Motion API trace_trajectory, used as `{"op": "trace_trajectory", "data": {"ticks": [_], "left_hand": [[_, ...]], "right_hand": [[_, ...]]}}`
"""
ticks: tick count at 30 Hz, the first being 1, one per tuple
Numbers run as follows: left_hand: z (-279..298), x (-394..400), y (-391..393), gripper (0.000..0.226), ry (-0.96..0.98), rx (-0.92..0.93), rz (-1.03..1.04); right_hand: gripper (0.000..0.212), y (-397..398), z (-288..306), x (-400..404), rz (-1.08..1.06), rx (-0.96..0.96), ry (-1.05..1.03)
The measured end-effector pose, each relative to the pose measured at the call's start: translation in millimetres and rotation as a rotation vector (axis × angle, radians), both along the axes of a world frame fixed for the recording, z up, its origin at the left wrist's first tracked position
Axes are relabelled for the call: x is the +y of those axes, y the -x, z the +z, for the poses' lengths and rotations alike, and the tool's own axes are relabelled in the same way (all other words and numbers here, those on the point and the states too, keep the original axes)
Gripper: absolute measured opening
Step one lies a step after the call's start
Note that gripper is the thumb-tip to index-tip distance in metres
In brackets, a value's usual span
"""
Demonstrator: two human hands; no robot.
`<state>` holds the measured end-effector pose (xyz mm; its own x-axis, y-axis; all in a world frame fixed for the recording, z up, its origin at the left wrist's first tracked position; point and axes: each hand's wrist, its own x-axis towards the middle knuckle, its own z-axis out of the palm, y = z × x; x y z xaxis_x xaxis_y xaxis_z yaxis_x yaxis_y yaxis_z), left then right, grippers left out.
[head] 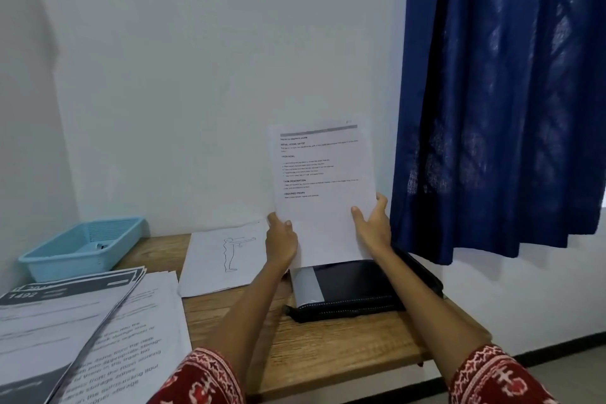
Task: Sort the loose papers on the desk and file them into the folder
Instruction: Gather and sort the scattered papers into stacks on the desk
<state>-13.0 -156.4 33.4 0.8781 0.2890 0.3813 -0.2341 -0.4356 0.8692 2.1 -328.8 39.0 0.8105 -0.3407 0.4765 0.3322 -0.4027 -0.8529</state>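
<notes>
With my left hand (281, 239) and right hand (372, 223) each gripping the upright sheet (323, 187) by its edges, I'd lower it squarely into the black folder (354, 289), avoiding buckling.

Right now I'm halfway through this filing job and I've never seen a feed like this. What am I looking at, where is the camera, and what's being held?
There is no machine here. A person works with two bare hands, and the single picture comes from a wide-angle camera on their head, looking forward and down.

The left hand and the right hand together hold one printed sheet upright by its lower sides. Its bottom edge goes down into the black folder lying on the wooden desk.

To the left of the folder lies a sheet with an outline figure. Nearer the camera on the left are fanned stacks of printed papers, not yet filed. Behind them stands a light blue basket. A blue curtain hangs on the right.
</notes>
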Motion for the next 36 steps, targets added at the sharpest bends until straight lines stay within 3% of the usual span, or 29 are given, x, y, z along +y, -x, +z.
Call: {"op": "trace_trajectory", "data": {"ticks": [3,6,8,10,14,19,24,27,31,36], "left_hand": [[7,-6,-12,0.055,-0.057,0.217,-0.063],[0,-16,-21,0.056,-0.397,0.418,-0.094],[-6,-23,-23,0.042,-0.53,0.438,-0.061],[-10,-28,-26,0.042,-0.572,0.444,-0.003],[-21,-31,-37,0.068,-0.589,0.429,0.067],[-34,-34,-41,0.06,-0.582,0.362,0.093],[-34,-31,-38,0.034,-0.587,0.284,0.123],[-28,-26,-32,0.018,-0.425,0.268,0.131],[-14,-3,-20,0.024,-0.079,0.243,0.072],[5,62,10,0.024,-0.041,0.135,0.118]], "right_hand": [[0.057,-9,6,2,-0.156,0.005,0.157],[0.06,-25,1,3,-0.311,0.178,0.43],[0.051,-35,-10,2,-0.33,0.393,0.614],[0.042,-43,-21,0,-0.321,0.566,0.69],[0.036,-57,-26,0,-0.37,0.618,0.775],[0.035,-66,-33,12,-0.456,0.68,0.914],[0.036,-62,-33,21,-0.542,0.459,1.054],[0.036,-54,-29,29,-0.49,0.261,0.996],[0.041,-36,-27,61,-0.336,-0.013,0.812],[0.032,-7,-25,128,-0.08,-0.171,0.673]]}}
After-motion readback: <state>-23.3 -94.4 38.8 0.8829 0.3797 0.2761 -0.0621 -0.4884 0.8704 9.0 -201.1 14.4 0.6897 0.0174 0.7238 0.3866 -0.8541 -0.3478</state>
